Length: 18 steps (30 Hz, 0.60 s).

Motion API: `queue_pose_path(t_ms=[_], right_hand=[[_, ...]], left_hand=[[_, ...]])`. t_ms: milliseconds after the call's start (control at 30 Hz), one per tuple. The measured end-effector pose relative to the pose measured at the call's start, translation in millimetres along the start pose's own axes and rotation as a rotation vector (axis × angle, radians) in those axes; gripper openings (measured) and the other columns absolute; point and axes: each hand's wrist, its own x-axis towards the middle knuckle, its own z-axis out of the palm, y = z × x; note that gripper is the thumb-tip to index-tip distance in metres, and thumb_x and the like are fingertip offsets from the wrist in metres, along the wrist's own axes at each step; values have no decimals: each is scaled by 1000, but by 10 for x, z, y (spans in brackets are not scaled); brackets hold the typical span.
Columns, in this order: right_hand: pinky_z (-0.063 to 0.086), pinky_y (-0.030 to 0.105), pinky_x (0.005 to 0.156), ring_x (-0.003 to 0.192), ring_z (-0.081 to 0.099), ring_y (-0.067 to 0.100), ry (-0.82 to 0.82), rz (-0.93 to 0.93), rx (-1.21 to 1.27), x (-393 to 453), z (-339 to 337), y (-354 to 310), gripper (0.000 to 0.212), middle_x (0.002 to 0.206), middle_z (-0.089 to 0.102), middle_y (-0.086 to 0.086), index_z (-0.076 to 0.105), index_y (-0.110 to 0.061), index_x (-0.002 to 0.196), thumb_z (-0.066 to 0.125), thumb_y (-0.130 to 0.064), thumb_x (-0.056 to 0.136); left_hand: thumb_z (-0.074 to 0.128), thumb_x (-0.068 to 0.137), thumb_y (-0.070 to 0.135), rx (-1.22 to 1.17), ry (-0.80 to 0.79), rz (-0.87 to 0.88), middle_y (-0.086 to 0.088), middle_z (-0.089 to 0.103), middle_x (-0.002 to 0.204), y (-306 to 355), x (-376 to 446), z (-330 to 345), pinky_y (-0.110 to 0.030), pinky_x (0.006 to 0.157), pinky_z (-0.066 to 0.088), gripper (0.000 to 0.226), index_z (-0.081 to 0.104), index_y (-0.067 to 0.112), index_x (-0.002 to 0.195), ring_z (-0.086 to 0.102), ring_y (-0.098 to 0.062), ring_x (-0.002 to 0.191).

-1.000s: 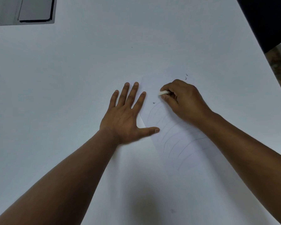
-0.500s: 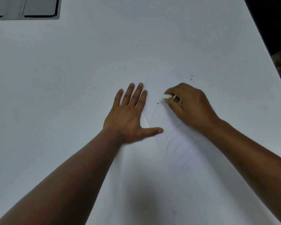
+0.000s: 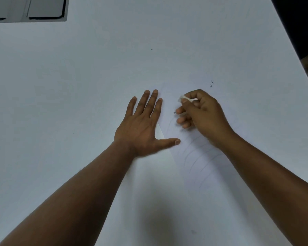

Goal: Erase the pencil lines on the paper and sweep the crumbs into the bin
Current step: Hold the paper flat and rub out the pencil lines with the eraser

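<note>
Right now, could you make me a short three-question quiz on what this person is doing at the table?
1. True or false: the left hand lies flat with straight fingers at the edge of the paper.
2. What does the right hand pinch? A) a pencil B) a white eraser C) a brush
3. Fill in: faint curved pencil lines still show on the ____.

Key: 1 true; 2 B; 3 paper.
</note>
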Motion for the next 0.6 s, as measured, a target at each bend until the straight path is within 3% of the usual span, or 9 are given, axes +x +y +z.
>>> queue_pose_path(t_ms=[67,167,267,367,500,600], right_hand=[[54,32,55,68,73,23,-5,38,59,23,65,-53,14,89,75,3,61,-17,105,56,-29,100],[44,23,45,52,65,15,74,31,1,91,103,-144,17,92,75,-6,57,-23,106,50,-38,101],[39,20,44,42,54,7,44,78,-79,126,165,-175,19,97,73,-8,54,-28,107,46,-44,100],[37,19,41,38,48,3,72,112,27,128,213,-222,21,99,73,-5,54,-27,111,45,-43,102],[37,16,41,47,52,3,286,51,110,196,24,-261,16,98,74,-7,57,-25,105,49,-38,101],[43,17,56,67,60,4,225,-119,-196,123,-65,-70,11,92,70,-11,67,-28,94,61,-38,95]], left_hand=[[16,80,98,-13,21,12,-2,-23,171,2,-9,10,-51,128,-6,120,-7,16,165,-28,-17,155],[25,87,92,-73,95,54,-1,-21,171,-3,-32,23,-50,129,-2,110,-9,22,165,-25,-17,156],[30,91,86,-92,128,96,-2,-18,172,-16,-40,29,-49,129,-1,102,-7,27,165,-21,-19,158],[27,95,81,-54,129,112,-3,-14,173,-21,-41,34,-49,129,0,93,0,27,166,-20,-21,158],[25,98,76,-56,140,87,-3,-14,173,-19,-52,45,-46,129,-2,91,1,21,166,-20,-19,158],[26,95,80,-71,119,46,-1,-11,173,-21,-46,48,-45,129,-2,98,-2,18,166,-19,-18,158]])
